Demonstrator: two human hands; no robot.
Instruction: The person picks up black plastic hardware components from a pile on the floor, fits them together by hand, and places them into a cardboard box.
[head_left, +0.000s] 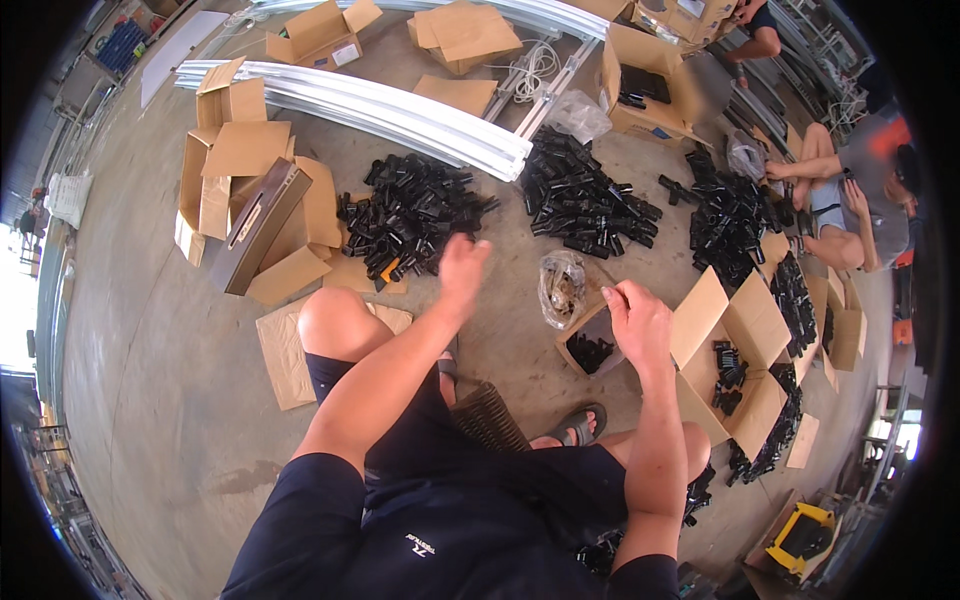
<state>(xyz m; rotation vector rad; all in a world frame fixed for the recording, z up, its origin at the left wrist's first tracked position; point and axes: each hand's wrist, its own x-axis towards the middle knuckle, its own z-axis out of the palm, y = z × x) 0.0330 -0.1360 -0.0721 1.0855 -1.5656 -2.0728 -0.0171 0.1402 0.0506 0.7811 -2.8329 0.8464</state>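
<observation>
My left hand (465,275) is in front of me, beside the right edge of a heap of black plastic parts (410,212). Motion smears its fingers, so whether it holds anything cannot be told. Above a small cardboard box (567,350) with small black pieces (590,352) inside, my right hand (642,325) has its fingers pinched together; whatever is between them is too small to make out. A clear plastic bag (563,290) with brownish contents lies at the far side of that box.
More black parts form heaps ahead (585,195) and to the right (725,215). An open carton (770,410) stands at my right, other cartons (300,270) at the left. White metal profiles (400,115) lie beyond. A co-worker (840,190) sits at the far right.
</observation>
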